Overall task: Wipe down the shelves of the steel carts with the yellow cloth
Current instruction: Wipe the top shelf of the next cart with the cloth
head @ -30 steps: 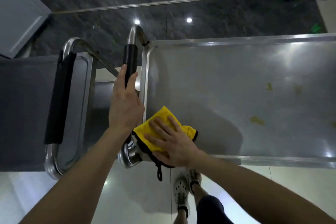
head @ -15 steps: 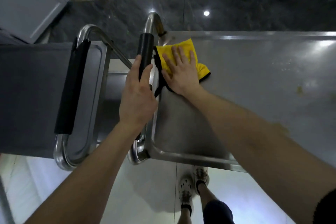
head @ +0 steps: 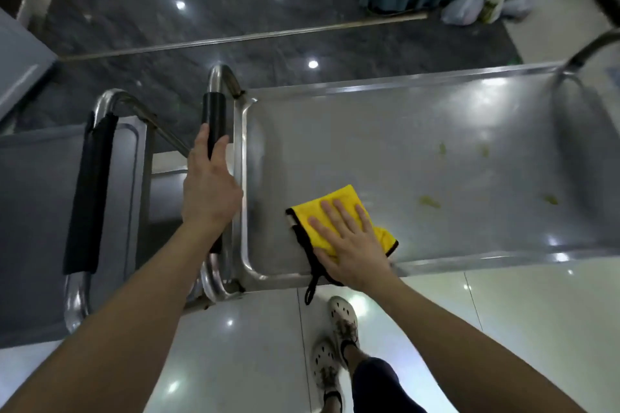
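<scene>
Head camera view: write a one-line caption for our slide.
The right hand presses a yellow cloth flat on the steel cart shelf near yellowish spots while the left hand grips the cart handle.

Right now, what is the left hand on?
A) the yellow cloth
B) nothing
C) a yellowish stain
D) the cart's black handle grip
D: the left hand grips the black handle grip, while the right hand presses the yellow cloth flat on the shelf.

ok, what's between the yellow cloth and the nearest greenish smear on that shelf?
Head view: only bare steel shelf between the yellow cloth and that smear; nothing sits there.
</scene>
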Demonstrator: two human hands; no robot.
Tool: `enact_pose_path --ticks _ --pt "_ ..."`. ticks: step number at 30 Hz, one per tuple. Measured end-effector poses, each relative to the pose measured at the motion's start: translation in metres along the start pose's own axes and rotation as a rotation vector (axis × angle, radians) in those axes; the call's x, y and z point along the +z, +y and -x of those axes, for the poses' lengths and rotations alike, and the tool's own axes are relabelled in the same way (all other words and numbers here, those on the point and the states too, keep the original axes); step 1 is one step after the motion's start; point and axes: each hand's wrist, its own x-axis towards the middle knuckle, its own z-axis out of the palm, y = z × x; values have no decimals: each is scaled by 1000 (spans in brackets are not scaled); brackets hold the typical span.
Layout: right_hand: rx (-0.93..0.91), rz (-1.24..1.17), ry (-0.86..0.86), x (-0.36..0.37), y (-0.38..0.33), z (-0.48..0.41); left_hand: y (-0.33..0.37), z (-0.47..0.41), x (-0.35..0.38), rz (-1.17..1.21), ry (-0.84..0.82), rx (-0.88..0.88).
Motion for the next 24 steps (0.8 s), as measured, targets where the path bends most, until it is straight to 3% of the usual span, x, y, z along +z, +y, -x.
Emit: enact_pose_path --ticks 4,6,8,11,13,17,24 --pt "369 111 12 -29 78 51 -1 -4 6 -1 17 27" --pt "541 139 -3 -34 89 61 -3 -7 8 -97 58 66" --pt "596 145 -30 -32 84 58 -4 -11 6 -251 145 178" --pt "580 145 -84 -35 80 52 8 -9 6 -447 146 462" --pt "559 135 -63 -35 81 55 38 1 17 -426 -7 542" --pt "507 131 -22 -29 85 57 130 13 62 -394 -432 407" --pt "328 41 95 -17 108 65 219 -27 108 -414 -625 221"
